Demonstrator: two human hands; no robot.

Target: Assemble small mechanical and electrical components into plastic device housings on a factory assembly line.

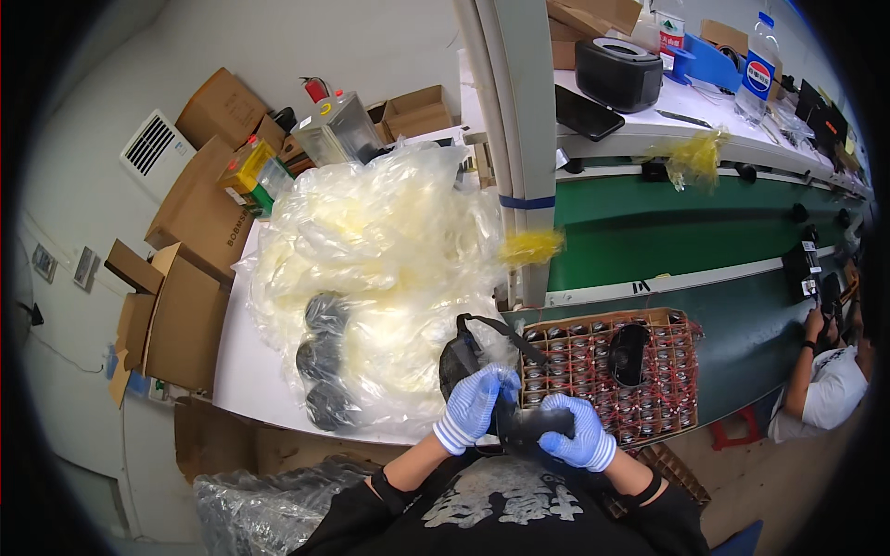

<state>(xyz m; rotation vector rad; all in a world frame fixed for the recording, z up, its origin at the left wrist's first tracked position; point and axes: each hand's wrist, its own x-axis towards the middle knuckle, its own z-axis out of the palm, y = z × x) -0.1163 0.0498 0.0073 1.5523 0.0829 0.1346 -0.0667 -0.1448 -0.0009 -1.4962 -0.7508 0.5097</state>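
Both my hands wear blue and white knit gloves and hold a black strap-like device (pixel 533 424) close to my chest. My left hand (pixel 475 406) grips its left end, where a black band (pixel 482 324) loops up over the white table (pixel 246 361). My right hand (pixel 577 437) closes over its right end. Just beyond my hands lies a brown gridded cardboard tray (pixel 672 408) filled with several small dark parts, and a black oval piece (pixel 629 354) rests on it.
A large heap of clear plastic bags (pixel 380 250) with dark items inside covers the table to the left. A grey post (pixel 524 139) rises ahead, beside a green conveyor (pixel 667 241). Cardboard boxes (pixel 185 315) stand at the left. Another person (pixel 825 389) sits at the right.
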